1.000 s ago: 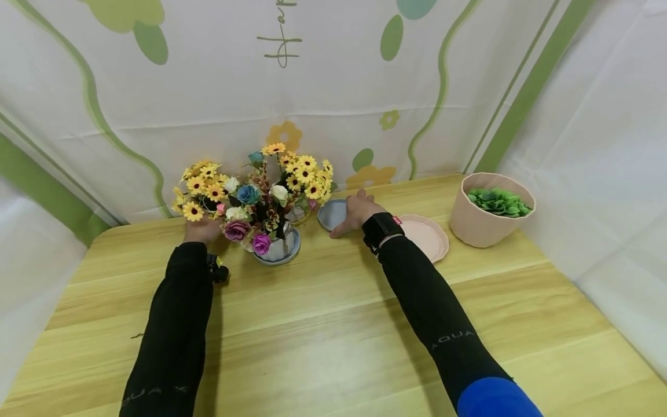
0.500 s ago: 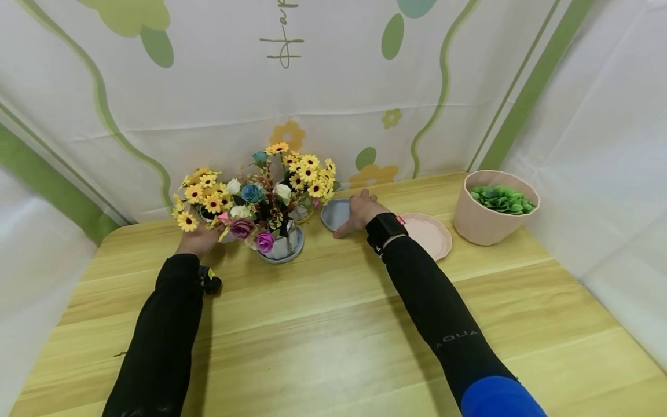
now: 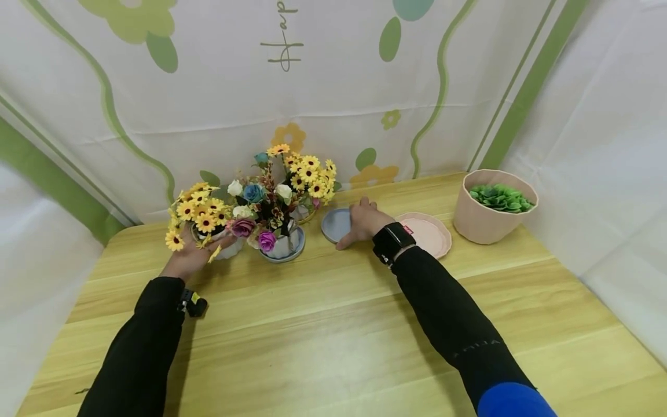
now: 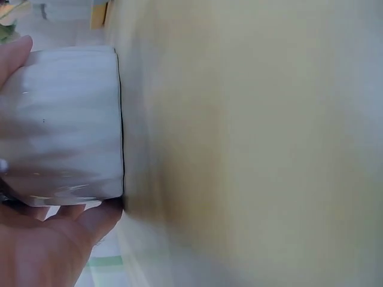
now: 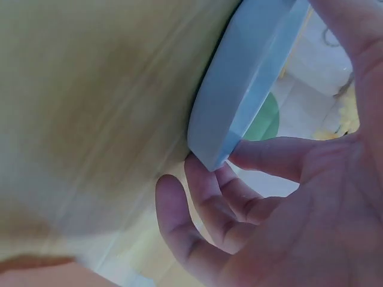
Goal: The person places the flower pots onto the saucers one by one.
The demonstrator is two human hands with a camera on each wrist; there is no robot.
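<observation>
White pot (image 4: 66, 125) of yellow flowers (image 3: 204, 211) is left of centre, left hand (image 3: 191, 253) fingers curled round it; right hand (image 3: 369, 222) fingers pinch the blue-grey saucer (image 3: 336, 225) mid-frame. Positioning step imo; next move probably needs both kept level.

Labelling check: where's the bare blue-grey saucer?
In the head view, the blue-grey saucer sits near centre on the table, right hand at its rim, pink saucer farther right.
</observation>
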